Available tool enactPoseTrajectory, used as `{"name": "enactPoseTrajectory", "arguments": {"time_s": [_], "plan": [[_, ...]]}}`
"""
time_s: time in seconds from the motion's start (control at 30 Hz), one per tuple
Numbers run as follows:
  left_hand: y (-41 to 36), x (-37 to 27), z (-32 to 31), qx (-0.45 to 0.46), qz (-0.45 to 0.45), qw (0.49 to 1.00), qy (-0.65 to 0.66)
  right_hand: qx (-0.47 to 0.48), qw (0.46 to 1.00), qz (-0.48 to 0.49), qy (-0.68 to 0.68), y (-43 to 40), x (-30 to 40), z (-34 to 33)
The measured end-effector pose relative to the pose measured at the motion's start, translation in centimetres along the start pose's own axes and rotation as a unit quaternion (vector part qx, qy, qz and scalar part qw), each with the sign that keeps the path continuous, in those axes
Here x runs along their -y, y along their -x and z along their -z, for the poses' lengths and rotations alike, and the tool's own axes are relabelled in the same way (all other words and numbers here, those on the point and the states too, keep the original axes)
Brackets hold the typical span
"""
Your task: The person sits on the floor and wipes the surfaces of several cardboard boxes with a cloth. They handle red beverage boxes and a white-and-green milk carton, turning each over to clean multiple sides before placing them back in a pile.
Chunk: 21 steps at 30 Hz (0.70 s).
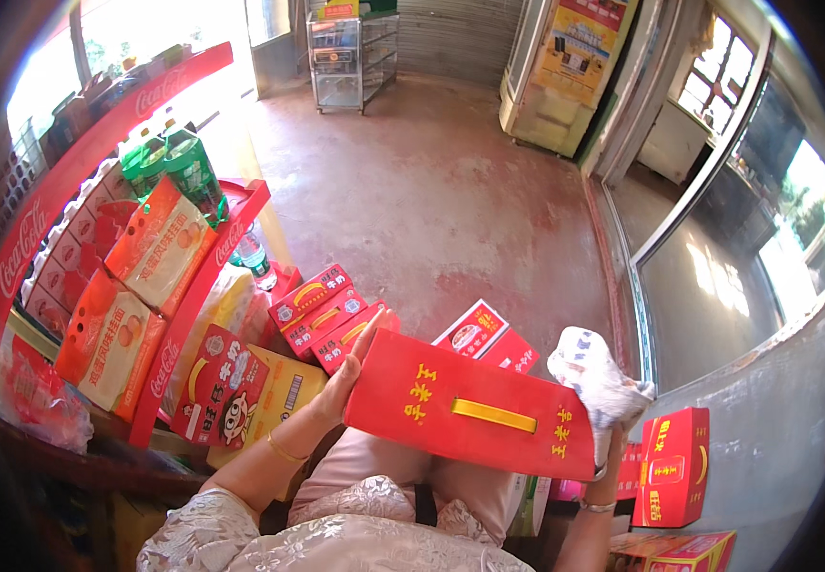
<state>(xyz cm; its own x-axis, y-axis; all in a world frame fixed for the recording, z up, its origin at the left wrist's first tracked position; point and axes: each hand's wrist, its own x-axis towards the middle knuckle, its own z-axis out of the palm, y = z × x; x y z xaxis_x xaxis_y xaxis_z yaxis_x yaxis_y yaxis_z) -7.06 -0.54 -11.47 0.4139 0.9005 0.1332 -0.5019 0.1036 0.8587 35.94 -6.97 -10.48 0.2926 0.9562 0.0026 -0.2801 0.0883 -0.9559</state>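
A red drink carton [469, 404] with a yellow strap handle and yellow writing is held level in front of my lap. My left hand [344, 375] presses flat on its left end, fingers along the side. At the other end is my right hand [616, 436], mostly hidden behind a crumpled white cloth [587, 365] that bears writing. The cloth drapes over the carton's right edge, and the carton is supported between both hands. Just beyond it lie small red milk cartons [319, 307] with yellow handles and a red-and-white box [480, 332].
To the left, a red Coca-Cola rack [190, 307] carries orange noodle packs [162, 247] and green bottles [194, 171]. Red cartons [669, 468] stand by the right wall. Farther off are a glass display cabinet [337, 64], a tall fridge [562, 79] and a glass sliding door [712, 250].
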Motion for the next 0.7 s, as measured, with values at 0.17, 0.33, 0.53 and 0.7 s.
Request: {"name": "enactPoseTrajectory", "arguments": {"time_s": [0.17, 0.33, 0.53, 0.7], "plan": [[0.4, -2.7, -3.0, -0.051, 0.008, 0.997, 0.052, 0.16, 0.838, 0.176, 0.492, -1.4, 7.9, -4.8], [0.2, -3.2, -3.3, -0.088, 0.046, 0.992, 0.079, 0.254, 0.683, 0.149, 0.668, -2.8, 10.8, -11.2], [0.1, -1.1, -1.8, -0.046, -0.005, 0.992, 0.115, 0.395, 0.667, 0.29, 0.561, -3.0, 7.1, -22.8], [1.1, 0.3, -0.8, -0.039, 0.001, 0.989, 0.143, 0.511, 0.661, 0.177, 0.52, -4.1, 4.6, -30.2]]}}
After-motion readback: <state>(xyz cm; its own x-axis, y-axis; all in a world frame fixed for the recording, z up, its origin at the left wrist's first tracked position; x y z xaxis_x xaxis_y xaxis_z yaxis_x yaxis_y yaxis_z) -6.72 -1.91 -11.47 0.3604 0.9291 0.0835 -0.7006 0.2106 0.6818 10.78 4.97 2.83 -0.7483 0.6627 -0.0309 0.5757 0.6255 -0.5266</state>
